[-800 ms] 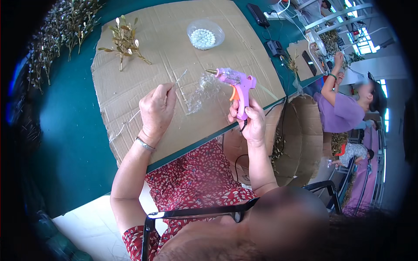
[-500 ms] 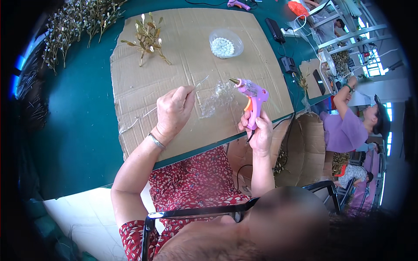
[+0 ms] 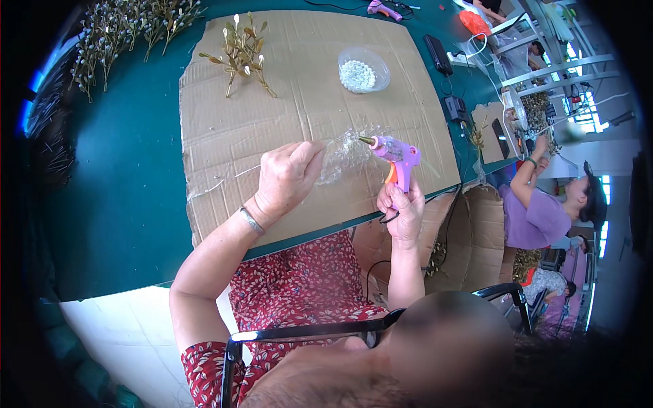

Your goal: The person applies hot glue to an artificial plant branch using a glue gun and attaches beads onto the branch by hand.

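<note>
Both forearms bare to above the elbow. Left hand point(image 3: 286, 178): thin silver bangle point(image 3: 251, 220) at the wrist. Right hand point(image 3: 403, 212): no ring or band visible. Garment point(image 3: 299, 285) deep red, small pale leaf print, covering the lap, with the same cloth at the left upper arm. Dark-framed glasses point(image 3: 306, 334) at lower edge.
</note>
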### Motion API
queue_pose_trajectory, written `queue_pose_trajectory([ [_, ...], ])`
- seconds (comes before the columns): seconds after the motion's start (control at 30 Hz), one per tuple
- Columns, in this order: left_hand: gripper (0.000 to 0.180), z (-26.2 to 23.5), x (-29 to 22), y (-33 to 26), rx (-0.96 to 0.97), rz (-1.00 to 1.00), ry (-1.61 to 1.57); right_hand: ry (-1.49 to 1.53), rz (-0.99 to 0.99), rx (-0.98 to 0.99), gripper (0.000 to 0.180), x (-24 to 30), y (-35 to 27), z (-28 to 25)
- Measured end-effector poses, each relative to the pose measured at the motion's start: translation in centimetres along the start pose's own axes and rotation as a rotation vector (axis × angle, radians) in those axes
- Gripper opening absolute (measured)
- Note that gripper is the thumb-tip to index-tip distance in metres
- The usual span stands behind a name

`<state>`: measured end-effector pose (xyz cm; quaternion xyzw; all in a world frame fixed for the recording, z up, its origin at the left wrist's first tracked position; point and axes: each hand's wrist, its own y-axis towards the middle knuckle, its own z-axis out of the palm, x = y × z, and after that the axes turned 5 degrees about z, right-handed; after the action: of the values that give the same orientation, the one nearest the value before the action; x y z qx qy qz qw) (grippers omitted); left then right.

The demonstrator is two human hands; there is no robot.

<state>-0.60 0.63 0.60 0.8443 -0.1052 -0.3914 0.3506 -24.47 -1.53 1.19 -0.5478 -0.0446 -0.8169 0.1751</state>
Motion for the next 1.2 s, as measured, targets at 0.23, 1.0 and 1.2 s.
queue_pose_trajectory([
  [0.23, 0.008, -0.1, -0.3, 0.0, 0.03, 0.026, -0.039, -0.058, -0.036, -0.021, 0.034, -0.6, 0.3, 0.0],
  [1.0, 0.01, 0.2, 0.0, -0.2, 0.011, 0.028, -0.027, -0.077, -0.024, -0.04, 0.036, -0.7, 0.5, 0.0],
  [1.2, 0.009, -0.1, -0.3, 0.0, 0.034, 0.04, -0.051, -0.081, -0.016, -0.034, 0.035, -0.6, 0.5, 0.0],
])
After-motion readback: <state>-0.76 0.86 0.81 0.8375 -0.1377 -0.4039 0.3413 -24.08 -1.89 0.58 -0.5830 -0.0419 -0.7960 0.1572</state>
